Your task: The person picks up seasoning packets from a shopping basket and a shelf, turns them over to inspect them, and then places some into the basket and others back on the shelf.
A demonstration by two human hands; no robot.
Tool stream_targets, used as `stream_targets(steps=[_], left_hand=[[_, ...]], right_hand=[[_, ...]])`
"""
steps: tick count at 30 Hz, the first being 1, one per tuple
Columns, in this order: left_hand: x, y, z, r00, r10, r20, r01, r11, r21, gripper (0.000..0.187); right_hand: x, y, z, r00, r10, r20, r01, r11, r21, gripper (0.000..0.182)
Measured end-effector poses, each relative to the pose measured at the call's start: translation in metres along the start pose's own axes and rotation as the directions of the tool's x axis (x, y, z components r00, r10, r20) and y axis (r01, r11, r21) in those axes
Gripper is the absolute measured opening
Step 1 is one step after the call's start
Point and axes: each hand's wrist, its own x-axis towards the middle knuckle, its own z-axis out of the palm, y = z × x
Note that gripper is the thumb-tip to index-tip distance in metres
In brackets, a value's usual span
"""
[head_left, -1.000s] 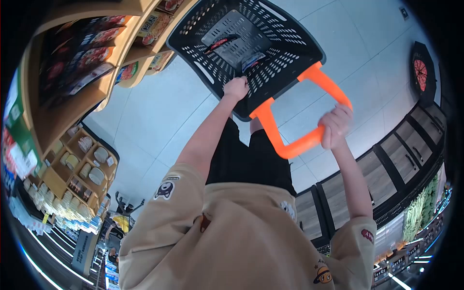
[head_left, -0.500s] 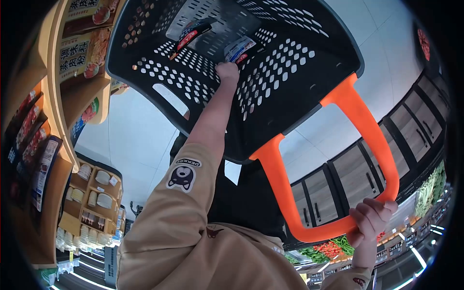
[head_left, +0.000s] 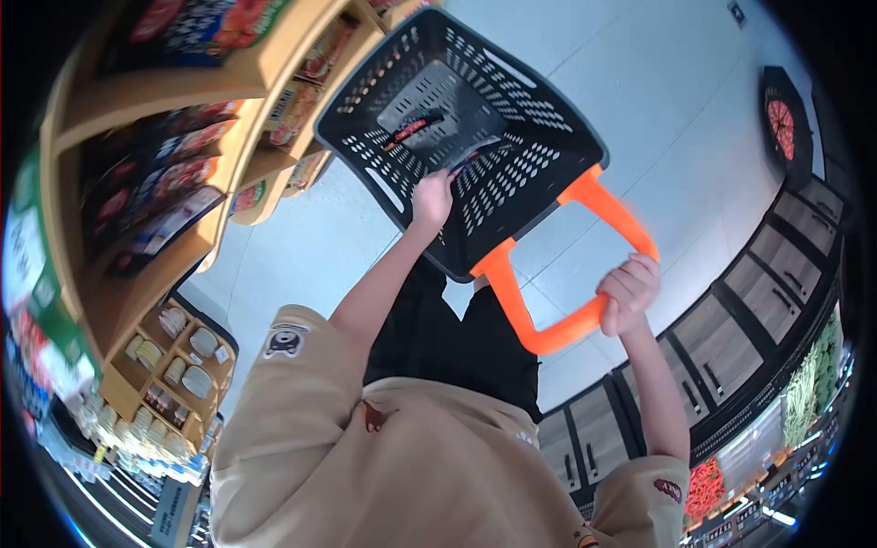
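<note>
- Black basket (head_left: 512, 119) w/ orange handle (head_left: 548, 320) is held out over pale floor (head_left: 658, 100), beside shelves (head_left: 174, 173).
- Handle is gripped by a clenched hand (head_left: 626, 292), viewer's right.
- Basket rim is grasped by other hand (head_left: 431, 199); small packets (head_left: 416, 128) are seen inside.

Small flat packets (head_left: 416, 126) in black perforated plastic basket (head_left: 539, 183): print too small to read. Packaged goods on tan wooden shelves (head_left: 174, 91): labels blurred, cut off at left edge. Left hand (head_left: 431, 199): fingertips hidden against basket rim.

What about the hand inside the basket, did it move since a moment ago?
Yes. Judged against the black basket, the left hand pulled back from the packet on its bottom to the near wall.
</note>
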Motion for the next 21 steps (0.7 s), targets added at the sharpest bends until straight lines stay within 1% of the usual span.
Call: stream_targets(steps=[1,2,3,5,6,8,9,10,11,12,13,14,15,16,17,18,19,20,21], left_hand=[[-0.005,0.015,-0.027,0.999,0.012,-0.051,-0.014,0.999,-0.037,0.01],[-0.011,0.029,-0.053,0.991,0.047,-0.121,-0.061,0.992,-0.11,0.01],[-0.018,0.044,-0.078,0.978,0.078,-0.193,-0.113,0.977,-0.178,0.01],[-0.033,0.081,-0.13,0.965,0.067,-0.254,-0.129,0.964,-0.234,0.009],[-0.039,0.096,-0.152,0.956,0.107,-0.272,-0.17,0.96,-0.222,0.009],[-0.049,0.122,-0.198,0.932,0.219,-0.288,-0.275,0.946,-0.171,0.009],[-0.055,0.136,-0.222,0.917,0.285,-0.278,-0.33,0.935,-0.133,0.009],[-0.061,0.15,-0.245,0.908,0.339,-0.248,-0.373,0.922,-0.107,0.01],[-0.071,0.17,-0.27,0.915,0.339,-0.217,-0.364,0.927,-0.086,0.01],[-0.078,0.187,-0.292,0.908,0.372,-0.193,-0.386,0.922,-0.039,0.01],[-0.087,0.202,-0.311,0.903,0.397,-0.164,-0.402,0.916,0.004,0.011],[-0.096,0.218,-0.329,0.908,0.401,-0.118,-0.401,0.916,0.022,0.011],[-0.104,0.232,-0.345,0.911,0.407,-0.07,-0.405,0.914,0.043,0.012],[-0.11,0.241,-0.354,0.881,0.467,-0.073,-0.467,0.884,0.02,0.012],[-0.116,0.25,-0.366,0.872,0.489,-0.038,-0.487,0.872,0.05,0.014],[-0.121,0.26,-0.376,0.886,0.463,-0.004,-0.462,0.885,0.055,0.015],[-0.125,0.267,-0.383,0.901,0.433,0.032,-0.434,0.899,0.058,0.016],[-0.128,0.27,-0.389,0.923,0.378,0.07,-0.38,0.925,0.013,0.018],[-0.127,0.272,-0.397,0.939,0.327,0.106,-0.326,0.945,-0.026,0.02]], right_hand=[[0.0,-0.003,-0.001,1.0,0.012,-0.016,-0.012,1.0,0.011,0.016],[0.0,-0.005,-0.001,0.999,0.024,-0.033,-0.023,0.999,0.024,0.014],[0.001,-0.007,-0.002,0.999,-0.005,-0.047,0.006,1.0,0.02,0.014],[-0.001,-0.012,-0.004,0.999,0.025,-0.039,-0.025,1.0,-0.002,0.012],[-0.003,-0.013,-0.004,0.998,-0.006,-0.054,0.005,1.0,-0.008,0.012],[-0.003,-0.015,-0.01,0.996,0.04,0.075,-0.037,0.999,-0.04,0.008],[0.003,-0.023,-0.019,0.998,0.014,0.065,-0.011,0.999,-0.042,0.008],[0.01,-0.034,-0.026,0.994,0.06,0.088,-0.058,0.998,-0.024,0.017],[0.016,-0.043,-0.032,0.988,0.105,0.109,-0.105,0.994,-0.008,0.033],[0.021,-0.047,-0.033,0.992,0.079,0.094,-0.078,0.997,-0.008,0.033],[0.023,-0.049,-0.031,0.988,0.146,0.056,-0.153,0.977,0.15,0.051],[0.026,-0.051,-0.032,0.976,0.217,0.033,-0.217,0.926,0.308,0.072],[0.033,-0.057,-0.035,0.981,0.195,0.02,-0.192,0.931,0.309,0.072],[0.04,-0.066,-0.041,0.983,0.148,0.108,-0.179,0.906,0.383,0.081],[0.045,-0.074,-0.044,0.975,0.093,0.2,-0.176,0.874,0.454,0.091],[0.048,-0.08,-0.043,0.97,0.056,0.234,-0.184,0.8,0.571,0.072],[0.045,-0.085,-0.042,0.97,0.041,0.239,-0.175,0.799,0.575,0.072],[0.045,-0.088,-0.039,0.919,0.059,0.389,-0.338,0.626,0.702,0.059],[0.049,-0.091,-0.037,0.849,0.035,0.528,-0.491,0.422,0.762,0.046]])
